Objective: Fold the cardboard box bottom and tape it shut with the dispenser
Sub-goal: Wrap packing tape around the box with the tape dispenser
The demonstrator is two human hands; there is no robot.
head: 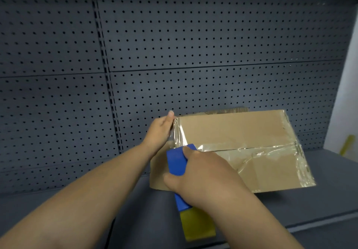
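Observation:
A brown cardboard box (242,132) lies on a dark shelf with its folded flaps facing up. Clear shiny tape (257,149) runs along the centre seam and down the right end. My right hand (205,173) grips a blue tape dispenser (177,160) at the box's left end. A loose strip of clear tape (178,134) stretches from the dispenser up along the left edge. My left hand (160,130) presses that strip against the box's upper left corner with straight fingers.
A dark perforated back panel (174,45) rises right behind the box. The dark shelf surface (290,204) extends to the right and toward me. A yellow object (197,223) lies on the shelf below my right wrist. A pale wall stands at far right.

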